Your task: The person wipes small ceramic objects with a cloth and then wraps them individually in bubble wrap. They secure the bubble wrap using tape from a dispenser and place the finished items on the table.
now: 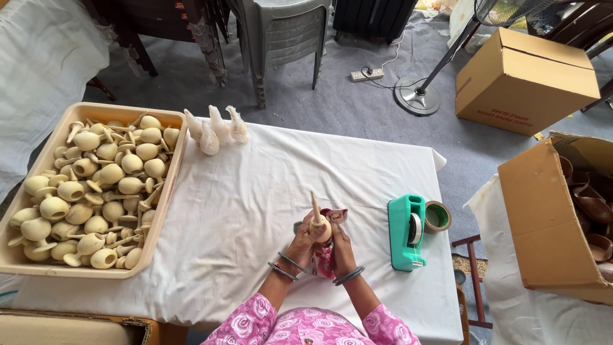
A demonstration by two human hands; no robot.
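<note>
Head view looked straight down on both hands, which met just below the middle of the bench [255, 211]. The left hand [305, 241] was curled shut around the round body of a pale wooden toy [317, 220], its thin stem pointing up toward 12 o'clock, a grip that kept the piece steady. The right hand [341, 246] was closed on a red patterned cloth [327, 255] pressed against the toy's side, so each hand had its own part of the work. At 3 o'clock, within easy reach, stood a green tape dispenser [407, 233] with a loose roll of tape [438, 216] touching its far side. At 9 o'clock a beige tray [167, 185] sat heaped with similar bare wooden pieces [96, 191], close enough to draw from. Farther off, toward 11 o'clock, three white-wrapped pieces [214, 131] lay together by the tray's far corner, kept apart from the bare ones. An open cardboard box [543, 217] stood off the bench at 3 o'clock.
</note>
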